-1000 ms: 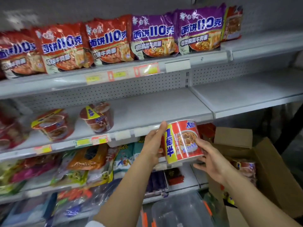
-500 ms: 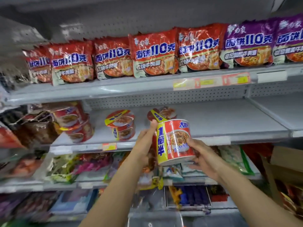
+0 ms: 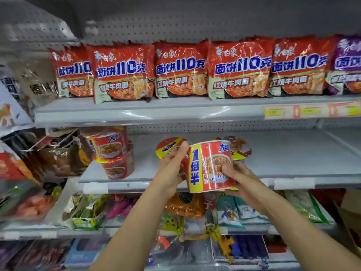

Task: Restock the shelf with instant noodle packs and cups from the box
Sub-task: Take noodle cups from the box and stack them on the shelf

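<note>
Both hands, left (image 3: 172,169) and right (image 3: 239,178), grip one cup (image 3: 209,166) before the shelf (image 3: 293,178), hiding two cups behind; purple pack (image 3: 346,65) cut off.

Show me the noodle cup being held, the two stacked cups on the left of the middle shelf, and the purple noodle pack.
held noodle cup (image 3: 210,167): head view, side label.
stacked cups (image 3: 112,152): head view, where the two cups meet.
purple noodle pack (image 3: 346,65): head view, front face.

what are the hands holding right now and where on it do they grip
Both hands hold one red noodle cup by its side wall: the left hand on its left side, the right hand on its lower right side.
</note>
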A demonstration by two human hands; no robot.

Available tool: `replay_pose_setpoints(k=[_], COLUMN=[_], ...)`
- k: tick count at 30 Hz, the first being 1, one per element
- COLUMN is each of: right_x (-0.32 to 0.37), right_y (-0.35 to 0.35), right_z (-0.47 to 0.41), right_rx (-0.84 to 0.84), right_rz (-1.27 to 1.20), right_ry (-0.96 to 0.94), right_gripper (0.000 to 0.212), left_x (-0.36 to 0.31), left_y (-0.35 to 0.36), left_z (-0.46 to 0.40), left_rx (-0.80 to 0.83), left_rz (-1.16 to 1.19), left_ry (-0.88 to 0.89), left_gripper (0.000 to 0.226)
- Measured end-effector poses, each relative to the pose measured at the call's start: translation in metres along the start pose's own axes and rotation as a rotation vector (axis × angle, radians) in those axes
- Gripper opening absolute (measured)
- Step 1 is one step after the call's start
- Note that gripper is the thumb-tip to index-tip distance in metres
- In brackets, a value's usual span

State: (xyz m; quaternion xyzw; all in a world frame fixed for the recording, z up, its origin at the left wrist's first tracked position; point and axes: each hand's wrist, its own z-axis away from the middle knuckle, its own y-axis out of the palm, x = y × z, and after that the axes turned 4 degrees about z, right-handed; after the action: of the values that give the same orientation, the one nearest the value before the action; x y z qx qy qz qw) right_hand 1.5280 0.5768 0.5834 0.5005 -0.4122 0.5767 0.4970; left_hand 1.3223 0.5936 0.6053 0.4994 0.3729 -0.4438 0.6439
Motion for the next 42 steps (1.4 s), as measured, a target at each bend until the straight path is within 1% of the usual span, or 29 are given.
replay_pose_setpoints(k=[1, 3, 5, 6, 8, 10, 11, 13, 16, 17, 21, 24, 26, 29, 33, 38, 40, 42], right_x=[0.004, 0.011, 0.019, 0.022, 0.028, 0.032, 0.033, 0.037, 0.044, 0.045, 0.045, 0.045, 0.043, 0.041, 0.04, 0.038, 0.039, 0.04], right_y=[0.004, 0.015, 0.025, 0.03, 0.039, 0.047, 0.05, 0.055, 0.062, 0.062, 0.063, 0.06, 0.059, 0.059, 0.06, 0.062, 0.063, 0.063], right_z=[-0.005, -0.02, -0.033, -0.039, -0.05, -0.063, -0.068, -0.078, -0.091, -0.095, -0.114, -0.128, -0.133, -0.139, -0.141, -0.14, -0.141, -0.142], right_rx=[-0.004, 0.018, 0.045, 0.049, 0.049, 0.049, 0.048, 0.043, 0.048, 0.054, 0.061, 0.06, 0.06, 0.05, 0.046, 0.03, 0.017, 0.017], right_rz=[0.026, 0.056, 0.063, 0.068, 0.076, 0.06, 0.052, 0.052, 0.068, 0.076, 0.15, 0.179, 0.196, 0.216, 0.256, 0.323, 0.332, 0.346], right_ry=[-0.015, -0.04, -0.065, -0.083, -0.106, -0.115, -0.121, -0.128, -0.133, -0.14, -0.141, -0.12, -0.119, -0.135, -0.134, -0.127, -0.124, -0.118], right_gripper=[0.108, 0.12, 0.125, 0.125, 0.123, 0.117, 0.113, 0.109, 0.084, 0.08, 0.082, 0.096, 0.097, 0.088, 0.091, 0.099, 0.095, 0.091], left_x=[-0.004, -0.014, -0.025, -0.031, -0.042, -0.05, -0.052, -0.057, -0.059, -0.06, -0.062, -0.058, -0.056, -0.054, -0.052, -0.048, -0.048, -0.047], left_y=[-0.004, -0.018, -0.03, -0.036, -0.048, -0.06, -0.064, -0.071, -0.078, -0.08, -0.083, -0.082, -0.081, -0.079, -0.082, -0.081, -0.08, -0.079], left_z=[-0.003, -0.009, -0.015, -0.018, -0.024, -0.034, -0.039, -0.048, -0.062, -0.066, -0.082, -0.092, -0.096, -0.099, -0.102, -0.1, -0.099, -0.098], left_rx=[0.001, -0.002, 0.008, 0.02, 0.058, 0.103, 0.126, 0.166, 0.213, 0.228, 0.241, 0.253, 0.254, 0.248, 0.249, 0.233, 0.226, 0.228], left_rz=[0.0, 0.006, -0.004, -0.013, -0.052, -0.087, -0.1, -0.123, -0.109, -0.11, -0.048, -0.007, -0.001, 0.029, 0.04, 0.0, -0.004, -0.014], left_ry=[0.002, 0.022, 0.066, 0.088, 0.132, 0.154, 0.164, 0.171, 0.152, 0.152, 0.135, 0.113, 0.114, 0.127, 0.151, 0.186, 0.183, 0.188], left_gripper=[0.08, 0.08, 0.085, 0.082, 0.074, 0.077, 0.075, 0.063, 0.056, 0.052, 0.028, 0.02, 0.02, 0.019, 0.021, 0.037, 0.046, 0.051])
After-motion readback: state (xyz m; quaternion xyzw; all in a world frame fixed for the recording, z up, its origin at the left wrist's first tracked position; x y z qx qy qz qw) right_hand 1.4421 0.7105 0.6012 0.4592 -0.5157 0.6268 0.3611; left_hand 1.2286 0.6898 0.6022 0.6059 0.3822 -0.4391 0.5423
